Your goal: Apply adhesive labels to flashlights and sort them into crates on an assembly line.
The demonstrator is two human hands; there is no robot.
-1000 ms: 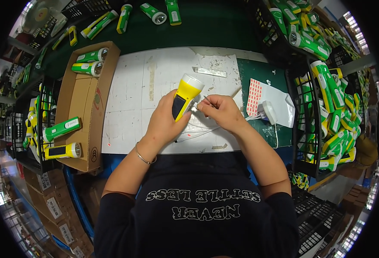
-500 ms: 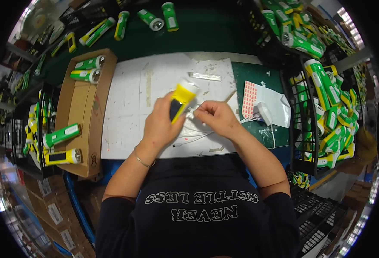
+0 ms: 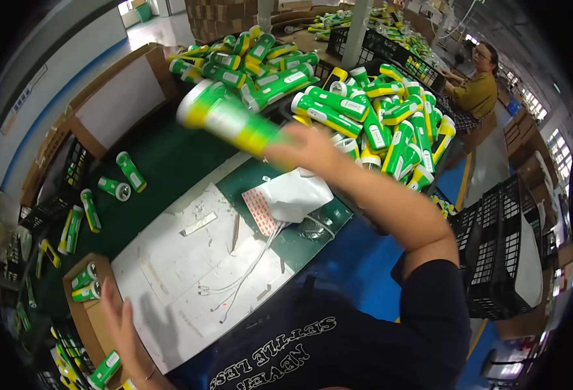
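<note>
1. The right grip (image 3: pixel 306 148) is curled round the tail end of a green, yellow and white flashlight (image 3: pixel 234 127); blur hides the exact finger positions. Holding that narrower end probably leaves the broad white head free.
2. The flashlight is in the air, tilted, its head toward the upper left. It appears over the far part of the dark green table (image 3: pixel 169 156), in front of piled flashlights (image 3: pixel 251 62); the blur leaves it unclear whether it touches any.
3. The left grip (image 3: pixel 122 331) has its fingers spread and straight, with nothing visible in it. It is beside a cardboard box (image 3: pixel 91 318), partly covering it from view, so I cannot tell whether they touch.
4. A heap of flashlights (image 3: pixel 390 110) stands beyond the right forearm, likely placed within easy reach.
5. A white board (image 3: pixel 163 273) lies on the table, perhaps as a smooth, pale surface where small parts show up.
6. White cables (image 3: pixel 244 279) run across it from a white charger (image 3: pixel 288 211), their loose plugs together on the board, presumably to keep them handy.
7. The red-dotted sheet (image 3: pixel 258 207) lies just beside the charger, seemingly kept off the middle of the board.
</note>
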